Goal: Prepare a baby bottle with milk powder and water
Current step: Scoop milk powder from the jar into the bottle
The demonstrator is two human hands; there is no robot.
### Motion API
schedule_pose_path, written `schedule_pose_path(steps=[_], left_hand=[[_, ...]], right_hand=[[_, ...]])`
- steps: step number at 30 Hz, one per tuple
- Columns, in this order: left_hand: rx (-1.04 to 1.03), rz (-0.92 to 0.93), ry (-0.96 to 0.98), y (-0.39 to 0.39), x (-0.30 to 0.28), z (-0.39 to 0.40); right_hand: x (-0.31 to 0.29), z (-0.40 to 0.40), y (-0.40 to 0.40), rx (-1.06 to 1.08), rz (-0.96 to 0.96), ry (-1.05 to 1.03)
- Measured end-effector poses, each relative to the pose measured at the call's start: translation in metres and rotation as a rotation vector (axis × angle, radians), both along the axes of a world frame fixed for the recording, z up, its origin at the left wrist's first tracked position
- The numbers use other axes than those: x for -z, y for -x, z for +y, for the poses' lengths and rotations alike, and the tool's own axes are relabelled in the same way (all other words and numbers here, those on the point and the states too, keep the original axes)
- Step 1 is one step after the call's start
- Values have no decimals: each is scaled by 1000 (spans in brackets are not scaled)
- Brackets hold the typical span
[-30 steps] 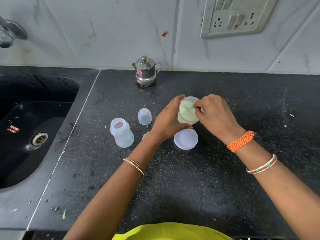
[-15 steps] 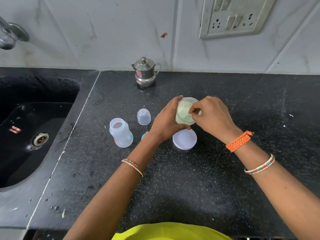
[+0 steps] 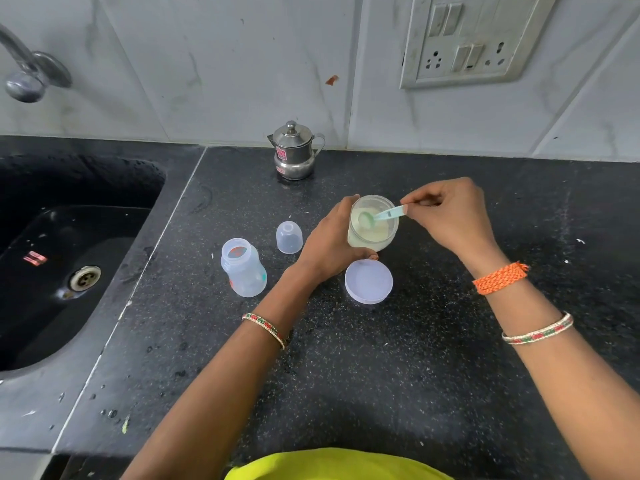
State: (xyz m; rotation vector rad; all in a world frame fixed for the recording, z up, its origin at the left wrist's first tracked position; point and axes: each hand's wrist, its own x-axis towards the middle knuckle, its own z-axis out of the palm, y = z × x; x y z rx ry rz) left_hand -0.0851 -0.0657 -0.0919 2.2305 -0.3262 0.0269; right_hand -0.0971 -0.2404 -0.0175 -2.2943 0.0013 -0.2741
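Note:
A clear jar of pale milk powder [image 3: 372, 233] stands on the black counter [image 3: 381, 358]. My left hand [image 3: 329, 242] grips its left side. My right hand [image 3: 446, 211] pinches the handle end of a small green scoop [image 3: 379, 215], whose bowl sits over the powder inside the jar mouth. The open baby bottle [image 3: 243, 268] stands upright to the left, apart from both hands. Its clear dome cap [image 3: 289, 237] stands behind it. The jar's round white lid [image 3: 369, 281] lies flat in front of the jar.
A small steel pot with a lid [image 3: 295, 152] stands at the back by the wall. A black sink [image 3: 65, 258] with a drain fills the left, a tap [image 3: 27, 74] above it. A switchboard [image 3: 474, 36] is on the wall.
My right hand has drawn back to the right and lifted, bringing the green scoop up into the jar mouth. My left hand keeps its grip on the jar.

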Motion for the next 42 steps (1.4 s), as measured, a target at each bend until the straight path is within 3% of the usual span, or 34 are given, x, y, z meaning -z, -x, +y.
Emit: schedule_pose_path(steps=[7, 22, 29, 31, 36, 39, 42], left_hand=[[-6, 24, 14, -3, 2, 1], [-25, 161, -11, -32, -5, 2], [55, 184, -64, -26, -24, 18], [32, 105, 19, -14, -38, 35], [-221, -202, 501, 38, -60, 94], [-412, -294, 592, 65, -49, 126], [-482, -261, 616, 79, -26, 152]], right_hand=[[5, -7, 0, 43, 111, -315], [6, -17, -8, 234, 269, -780], [-8, 2, -9, 176, 314, -991], [-14, 13, -6, 107, 332, -1047], [-19, 52, 2, -40, 385, -1079], [-12, 79, 9, -103, 446, -1029], [-1, 105, 14, -161, 496, -982]])
